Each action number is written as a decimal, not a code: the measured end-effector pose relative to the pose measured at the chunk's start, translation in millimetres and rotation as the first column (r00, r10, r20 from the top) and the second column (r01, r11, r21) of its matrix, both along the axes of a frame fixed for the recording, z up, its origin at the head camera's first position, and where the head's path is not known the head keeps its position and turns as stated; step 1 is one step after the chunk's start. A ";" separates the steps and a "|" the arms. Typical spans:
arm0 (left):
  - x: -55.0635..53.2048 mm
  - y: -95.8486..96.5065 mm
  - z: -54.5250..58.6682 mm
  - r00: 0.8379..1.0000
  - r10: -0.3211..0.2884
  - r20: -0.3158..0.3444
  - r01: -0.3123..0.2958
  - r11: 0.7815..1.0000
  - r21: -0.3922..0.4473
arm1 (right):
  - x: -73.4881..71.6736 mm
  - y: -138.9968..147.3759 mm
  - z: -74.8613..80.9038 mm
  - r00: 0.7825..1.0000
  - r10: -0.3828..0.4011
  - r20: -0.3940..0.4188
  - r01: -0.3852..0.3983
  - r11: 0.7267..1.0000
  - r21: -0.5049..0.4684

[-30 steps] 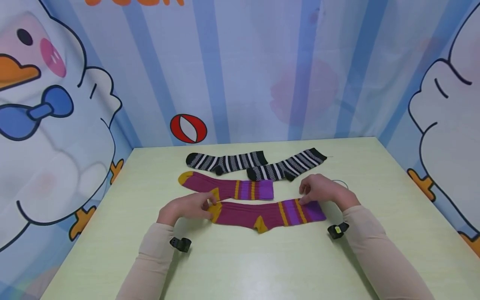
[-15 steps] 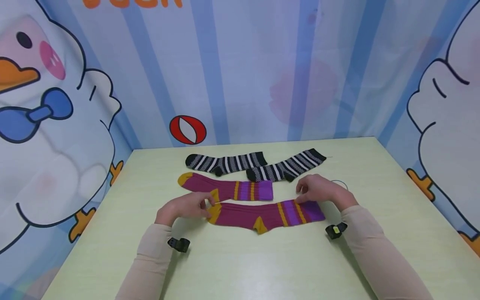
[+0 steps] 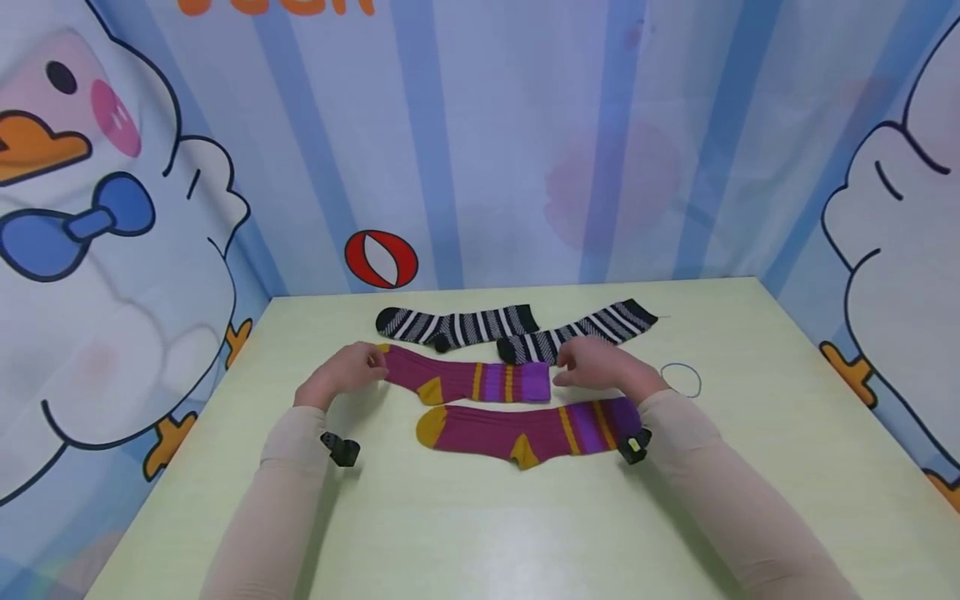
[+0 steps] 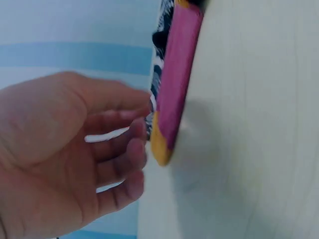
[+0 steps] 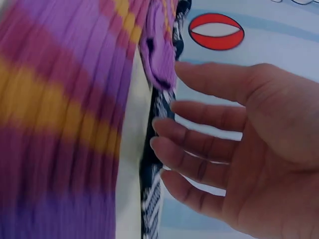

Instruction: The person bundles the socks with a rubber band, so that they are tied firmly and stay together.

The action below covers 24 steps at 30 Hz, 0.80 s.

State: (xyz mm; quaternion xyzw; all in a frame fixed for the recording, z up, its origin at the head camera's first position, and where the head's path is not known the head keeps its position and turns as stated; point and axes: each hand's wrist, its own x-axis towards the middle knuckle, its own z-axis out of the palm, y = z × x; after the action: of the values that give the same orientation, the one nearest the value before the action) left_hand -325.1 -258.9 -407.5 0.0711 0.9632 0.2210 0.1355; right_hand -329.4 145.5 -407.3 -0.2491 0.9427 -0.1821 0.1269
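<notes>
Two plum socks with mustard toes and heels and purple-striped cuffs lie flat, one behind the other. My left hand [image 3: 348,369] is over the toe end of the rear plum sock [image 3: 457,377], fingers loosely bent with nothing held. In the left wrist view a gap shows between those fingers [image 4: 135,154] and the mustard toe. My right hand [image 3: 596,364] hovers just right of that sock's purple cuff, thumb and fingers apart and holding nothing. The front plum sock [image 3: 480,432] lies nearer me, its cuff partly hidden by the right wrist camera.
Behind lie two black-and-white striped socks, the left one [image 3: 480,323] straight and the right one [image 3: 618,321] slanted, partly behind my right hand. A thin loop [image 3: 681,380] rests on the table [image 3: 480,533] to the right. A printed curtain [image 3: 510,150] stands along the back edge.
Both hands have left the front plum sock and moved back to the rear one, the left to its toe end, the right leftward near its cuff. The thin loop is now fully uncovered.
</notes>
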 end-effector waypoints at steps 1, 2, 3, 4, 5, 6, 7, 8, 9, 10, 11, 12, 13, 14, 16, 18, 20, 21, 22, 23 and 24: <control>-3.4 -3.3 -1.8 0.999 0.045 -0.020 -0.045 0.999 -0.003 | -1.6 -4.0 -0.9 1.000 -0.011 0.001 0.011 1.000 -0.002; -6.4 -6.5 -3.8 0.995 0.089 -0.039 -0.089 0.996 -0.007 | -2.9 -7.8 -1.6 1.000 -0.030 0.001 0.030 1.000 -0.003; -9.0 -9.7 -6.0 0.990 0.126 -0.056 -0.127 0.992 -0.008 | -4.0 -11.6 -2.4 0.999 -0.049 0.003 0.049 0.999 -0.006; -10.9 -12.9 -8.5 0.985 0.161 -0.069 -0.162 0.987 -0.011 | -4.9 -15.1 -3.1 0.998 -0.067 0.009 0.067 0.998 -0.009; -12.6 -15.4 -10.8 0.979 0.187 -0.076 -0.189 0.982 -0.015 | -5.6 -18.2 -3.7 0.996 -0.086 0.021 0.086 0.996 -0.015; -14.2 -17.5 -12.9 0.975 0.208 -0.078 -0.209 0.978 -0.013 | -6.3 -20.9 -4.3 0.995 -0.100 0.028 0.101 0.995 -0.020; -15.5 -18.9 -14.9 0.972 0.223 -0.074 -0.225 0.974 -0.011 | -6.9 -23.5 -4.9 0.993 -0.113 0.037 0.114 0.993 -0.025; -16.6 -19.8 -16.8 0.970 0.236 -0.064 -0.237 0.971 -0.008 | -7.4 -25.7 -5.4 0.991 -0.124 0.045 0.125 0.992 -0.030; -17.6 -20.2 -18.3 0.967 0.248 -0.054 -0.249 0.969 0.003 | -7.9 -27.5 -5.7 0.990 -0.134 0.053 0.136 0.990 -0.035; -18.5 -20.1 -19.5 0.966 0.254 -0.047 -0.254 0.967 0.008 | -8.3 -28.9 -5.9 0.989 -0.139 0.057 0.141 0.989 -0.039; -19.4 -19.5 -20.3 0.965 0.260 -0.042 -0.259 0.966 0.017 | -8.6 -29.9 -6.1 0.988 -0.144 0.057 0.146 0.988 -0.043; -20.4 -18.8 -20.7 0.964 0.263 -0.039 -0.262 0.965 0.025 | -8.8 -30.7 -6.2 0.987 -0.151 0.054 0.153 0.987 -0.043; -21.0 -18.0 -20.6 0.964 0.261 -0.040 -0.261 0.965 0.028 | -8.8 -31.2 -6.4 0.986 -0.158 0.055 0.160 0.986 -0.042; -21.5 -17.4 -20.6 0.965 0.260 -0.041 -0.259 0.965 0.036 | -8.9 -31.6 -6.5 0.985 -0.163 0.057 0.165 0.985 -0.042; -22.4 -16.6 -20.0 0.966 0.254 -0.044 -0.252 0.967 0.044 | -9.3 -31.9 -7.1 0.984 -0.166 0.058 0.169 0.985 -0.041; -23.3 -16.2 -19.5 0.967 0.250 -0.045 -0.248 0.967 0.053 | -9.9 -32.4 -8.1 0.984 -0.170 0.059 0.172 0.984 -0.037; -24.2 -15.9 -19.8 0.969 0.245 -0.043 -0.242 0.968 0.064 | -11.1 -33.1 -9.1 0.984 -0.170 0.053 0.171 0.985 -0.030; -24.6 -15.6 -19.7 0.968 0.245 -0.043 -0.242 0.968 0.069 | -11.8 -33.6 -9.9 0.984 -0.169 0.052 0.171 0.985 -0.027; -25.2 -15.3 -19.9 0.968 0.246 -0.043 -0.243 0.967 0.074 | -12.7 -34.2 -10.8 0.984 -0.169 0.049 0.170 0.985 -0.025; -25.8 -15.0 -20.0 0.968 0.247 -0.044 -0.243 0.967 0.079 | -13.5 -34.9 -11.5 0.985 -0.167 0.049 0.168 0.986 -0.024; -26.3 -14.7 -20.2 0.968 0.249 -0.043 -0.245 0.966 0.084 | -14.2 -35.5 -12.2 0.986 -0.163 0.047 0.164 0.986 -0.024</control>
State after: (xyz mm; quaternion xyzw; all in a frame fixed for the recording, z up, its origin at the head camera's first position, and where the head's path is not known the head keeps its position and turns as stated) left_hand -351.3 -273.5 -427.7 -0.0384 0.9584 0.2718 0.0784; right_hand -343.6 110.0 -419.6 -0.1686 0.9542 -0.2105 0.1291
